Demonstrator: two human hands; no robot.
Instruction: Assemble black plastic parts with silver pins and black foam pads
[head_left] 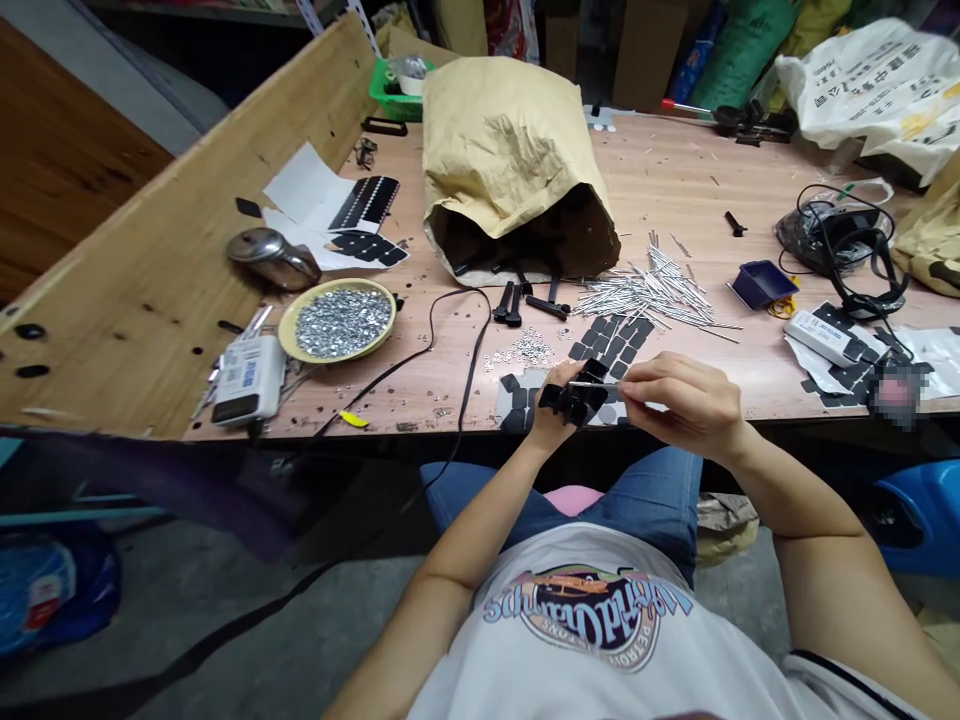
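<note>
My left hand (551, 412) is curled around a cluster of black pieces (579, 397), just above the near edge of the table (409, 385), and my right hand (686, 400), at three o'clock from them, pinches a thin metal rod (592, 384) between thumb and fingertips. The rod points towards nine o'clock and lies across the cluster; whether its tip sits inside one of the pieces or only passes over them, I cannot tell.

I judge the black pieces to be hard plastic: light, stiff, a little slick, and apt to slide against one another. They want a grip low around their sides, firm but without crushing, leaving the tops free. The rod looks light and stiff too, smooth enough to roll between my fingers, and perhaps bendable if pushed off its line. I would hold it close to its working end, in line with its length.

At one o'clock from my left hand lies a loose heap of similar rods (652, 290). At eleven, more black parts (514, 305) lie by the mouth of a paper bag (510, 140).
</note>
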